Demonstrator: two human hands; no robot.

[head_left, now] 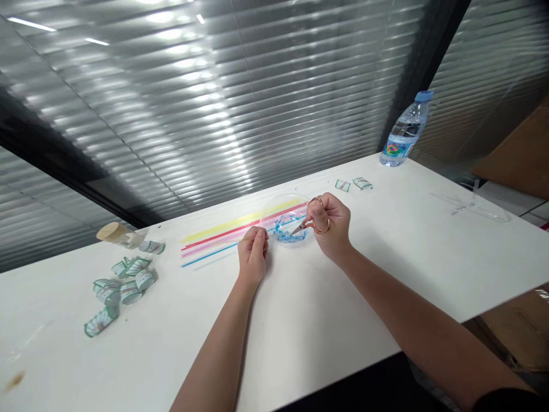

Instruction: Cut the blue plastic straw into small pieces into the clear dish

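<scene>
My right hand is closed round small rose-gold scissors, their blades pointing left over a clear round dish that holds several short blue straw pieces. My left hand is curled in a pinch just left of the dish; what it pinches is too small to make out. Long straws in yellow, red, pink and blue lie side by side on the white table, running under the dish.
A pile of curled bottle labels lies at the left, by a small jar with a tan lid. Two more labels and a water bottle stand at the far right. A clear plastic piece lies near the right edge.
</scene>
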